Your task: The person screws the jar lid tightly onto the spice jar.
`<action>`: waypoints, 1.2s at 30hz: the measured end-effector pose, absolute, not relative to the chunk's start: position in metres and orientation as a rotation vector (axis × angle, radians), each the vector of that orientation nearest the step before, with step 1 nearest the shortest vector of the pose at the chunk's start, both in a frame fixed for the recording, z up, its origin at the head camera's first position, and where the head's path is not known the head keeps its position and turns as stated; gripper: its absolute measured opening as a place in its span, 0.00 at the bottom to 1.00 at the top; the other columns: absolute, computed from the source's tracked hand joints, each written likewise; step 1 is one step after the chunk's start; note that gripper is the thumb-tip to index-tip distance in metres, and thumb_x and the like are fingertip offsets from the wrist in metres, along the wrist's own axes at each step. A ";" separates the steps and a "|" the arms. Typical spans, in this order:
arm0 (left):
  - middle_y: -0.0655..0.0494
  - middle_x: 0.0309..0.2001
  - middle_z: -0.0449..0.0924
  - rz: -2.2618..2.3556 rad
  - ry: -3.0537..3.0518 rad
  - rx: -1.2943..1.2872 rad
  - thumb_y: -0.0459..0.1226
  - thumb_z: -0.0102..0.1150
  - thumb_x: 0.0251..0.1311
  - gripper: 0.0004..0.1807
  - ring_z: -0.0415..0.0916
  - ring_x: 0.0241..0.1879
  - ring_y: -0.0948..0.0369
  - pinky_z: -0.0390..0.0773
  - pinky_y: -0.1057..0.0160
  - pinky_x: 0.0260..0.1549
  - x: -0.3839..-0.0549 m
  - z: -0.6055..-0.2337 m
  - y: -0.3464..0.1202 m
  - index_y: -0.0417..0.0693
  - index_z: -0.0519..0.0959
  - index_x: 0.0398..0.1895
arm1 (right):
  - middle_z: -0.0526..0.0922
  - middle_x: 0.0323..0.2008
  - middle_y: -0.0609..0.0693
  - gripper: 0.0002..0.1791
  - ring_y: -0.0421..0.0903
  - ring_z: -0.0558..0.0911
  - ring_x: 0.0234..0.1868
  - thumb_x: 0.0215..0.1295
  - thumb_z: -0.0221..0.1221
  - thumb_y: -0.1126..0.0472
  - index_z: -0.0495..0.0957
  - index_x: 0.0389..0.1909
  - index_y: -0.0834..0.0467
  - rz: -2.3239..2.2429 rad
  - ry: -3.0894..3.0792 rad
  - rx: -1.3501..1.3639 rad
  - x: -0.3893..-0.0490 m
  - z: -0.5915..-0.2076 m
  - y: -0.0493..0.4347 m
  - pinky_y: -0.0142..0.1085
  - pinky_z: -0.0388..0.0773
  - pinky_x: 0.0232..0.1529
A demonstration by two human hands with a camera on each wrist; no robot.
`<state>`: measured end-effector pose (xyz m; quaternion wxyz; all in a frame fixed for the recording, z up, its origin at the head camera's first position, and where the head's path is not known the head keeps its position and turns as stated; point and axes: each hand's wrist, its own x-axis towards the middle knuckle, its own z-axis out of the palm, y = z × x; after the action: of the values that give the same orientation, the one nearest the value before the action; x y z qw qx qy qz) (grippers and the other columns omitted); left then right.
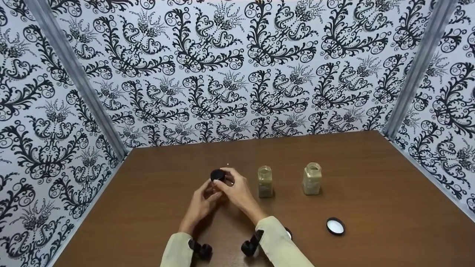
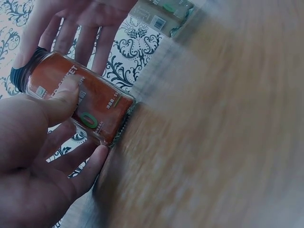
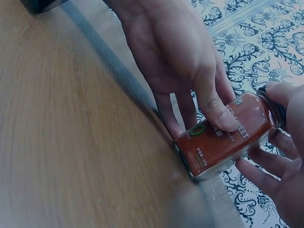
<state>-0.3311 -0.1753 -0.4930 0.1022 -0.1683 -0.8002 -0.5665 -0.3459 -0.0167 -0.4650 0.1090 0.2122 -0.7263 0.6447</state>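
Observation:
A square glass spice jar of red powder [image 2: 102, 92] is held just at the tabletop by my left hand [image 1: 200, 205], thumb across its label and fingers around its lower body. Its black lid [image 1: 217, 174] is on the jar's neck, and my right hand [image 1: 238, 190] grips that lid between thumb and fingers. In the right wrist view the same jar leans, with its base close to the wood. To the right of my hands stands a lidless jar of greyish-brown powder [image 1: 265, 187]. Farther right is another lidless jar with paler powder [image 1: 312, 182].
A black lid with a white lining [image 1: 335, 226] lies upturned on the brown table [image 1: 371, 178], front right. Another lid [image 1: 288, 233] is partly hidden by my right sleeve. Patterned walls [image 1: 230, 85] enclose the back and sides.

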 end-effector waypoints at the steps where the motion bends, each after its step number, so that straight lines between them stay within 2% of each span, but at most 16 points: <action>1: 0.31 0.56 0.80 -1.674 -2.360 -0.498 0.30 0.60 0.67 0.30 0.80 0.55 0.44 0.78 0.71 0.47 -0.331 -0.493 -0.175 0.30 0.66 0.70 | 0.82 0.56 0.65 0.21 0.59 0.82 0.59 0.64 0.67 0.58 0.77 0.56 0.61 1.906 -2.131 0.616 -0.346 -0.465 -0.017 0.45 0.79 0.60; 4: 0.32 0.56 0.80 -1.676 -2.354 -0.501 0.30 0.60 0.67 0.30 0.80 0.55 0.44 0.78 0.71 0.48 -0.332 -0.493 -0.176 0.31 0.66 0.70 | 0.82 0.55 0.66 0.22 0.60 0.82 0.59 0.64 0.67 0.57 0.77 0.56 0.60 1.888 -2.135 0.616 -0.346 -0.464 -0.017 0.47 0.79 0.60; 11: 0.32 0.58 0.79 -1.684 -2.353 -0.508 0.30 0.59 0.67 0.31 0.79 0.57 0.43 0.79 0.67 0.50 -0.330 -0.492 -0.177 0.31 0.65 0.71 | 0.78 0.64 0.63 0.28 0.58 0.80 0.62 0.67 0.64 0.54 0.73 0.67 0.56 1.854 -2.220 0.604 -0.344 -0.461 -0.014 0.47 0.76 0.64; 17: 0.28 0.58 0.78 -1.722 -2.374 -0.488 0.29 0.58 0.67 0.32 0.80 0.56 0.41 0.81 0.66 0.46 -0.328 -0.492 -0.177 0.29 0.61 0.72 | 0.81 0.58 0.63 0.21 0.58 0.82 0.59 0.68 0.64 0.57 0.78 0.60 0.58 1.886 -2.167 0.627 -0.345 -0.463 -0.016 0.49 0.78 0.61; 20: 0.27 0.58 0.78 -1.717 -2.389 -0.487 0.30 0.58 0.68 0.33 0.80 0.55 0.41 0.79 0.70 0.42 -0.328 -0.492 -0.176 0.29 0.60 0.73 | 0.83 0.55 0.64 0.20 0.58 0.82 0.58 0.67 0.65 0.59 0.77 0.57 0.60 1.929 -2.123 0.631 -0.345 -0.463 -0.017 0.49 0.78 0.61; 23: 0.28 0.58 0.78 -1.684 -2.399 -0.486 0.31 0.59 0.68 0.33 0.80 0.55 0.41 0.79 0.71 0.44 -0.329 -0.491 -0.176 0.30 0.61 0.73 | 0.83 0.53 0.64 0.20 0.58 0.83 0.57 0.65 0.66 0.59 0.77 0.55 0.61 1.943 -2.094 0.619 -0.345 -0.463 -0.018 0.50 0.78 0.61; 26: 0.28 0.58 0.78 -1.666 -2.393 -0.499 0.31 0.59 0.67 0.32 0.80 0.56 0.41 0.80 0.69 0.47 -0.329 -0.492 -0.176 0.30 0.62 0.72 | 0.83 0.53 0.64 0.21 0.58 0.83 0.57 0.64 0.67 0.59 0.76 0.55 0.61 1.944 -2.092 0.617 -0.345 -0.463 -0.019 0.50 0.78 0.61; 31: 0.28 0.58 0.78 -1.717 -2.378 -0.495 0.29 0.58 0.68 0.32 0.79 0.57 0.41 0.79 0.69 0.48 -0.329 -0.492 -0.176 0.29 0.61 0.72 | 0.80 0.60 0.64 0.26 0.58 0.82 0.60 0.66 0.66 0.56 0.75 0.62 0.59 1.874 -2.160 0.618 -0.345 -0.464 -0.017 0.46 0.78 0.61; 36: 0.29 0.59 0.78 -1.715 -2.374 -0.502 0.29 0.58 0.68 0.32 0.79 0.58 0.42 0.79 0.69 0.48 -0.329 -0.491 -0.176 0.29 0.61 0.73 | 0.80 0.60 0.63 0.23 0.57 0.82 0.59 0.68 0.63 0.58 0.77 0.63 0.59 1.821 -2.172 0.618 -0.345 -0.464 -0.017 0.45 0.79 0.60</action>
<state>-0.3285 -0.1763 -0.4909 0.0853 -0.1682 -0.7961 -0.5751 -0.3454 -0.0167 -0.4635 0.1202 0.2114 -0.7433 0.6232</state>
